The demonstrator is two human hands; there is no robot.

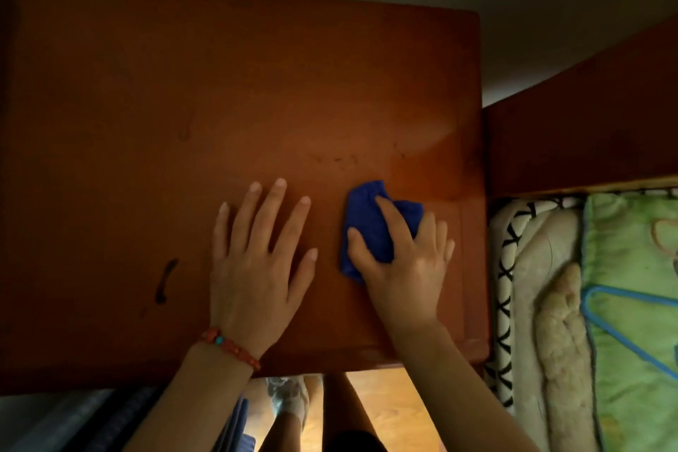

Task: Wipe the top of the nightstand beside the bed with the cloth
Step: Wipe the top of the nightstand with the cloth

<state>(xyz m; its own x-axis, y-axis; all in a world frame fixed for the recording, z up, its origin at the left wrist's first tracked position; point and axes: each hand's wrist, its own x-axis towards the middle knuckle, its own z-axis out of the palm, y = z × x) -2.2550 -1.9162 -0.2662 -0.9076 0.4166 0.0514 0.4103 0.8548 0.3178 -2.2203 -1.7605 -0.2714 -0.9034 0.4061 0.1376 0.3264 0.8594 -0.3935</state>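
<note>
The reddish-brown wooden top of the nightstand (220, 92) fills most of the view. A crumpled blue cloth (370, 220) lies on its near right part. My right hand (407, 260) presses down on the cloth, fingers spread over it and gripping it. My left hand (257, 257) rests flat on the wood just left of the cloth, fingers apart and holding nothing. A red bead bracelet (229, 345) circles my left wrist.
A dark streak (165, 284) marks the wood near the left front, with fainter smudges (341, 160) further back. The bed with green bedding (631, 305) and a blue hanger (623, 327) lies right of the nightstand. The wooden headboard (572, 128) rises behind it. Wooden floor (385, 411) shows below.
</note>
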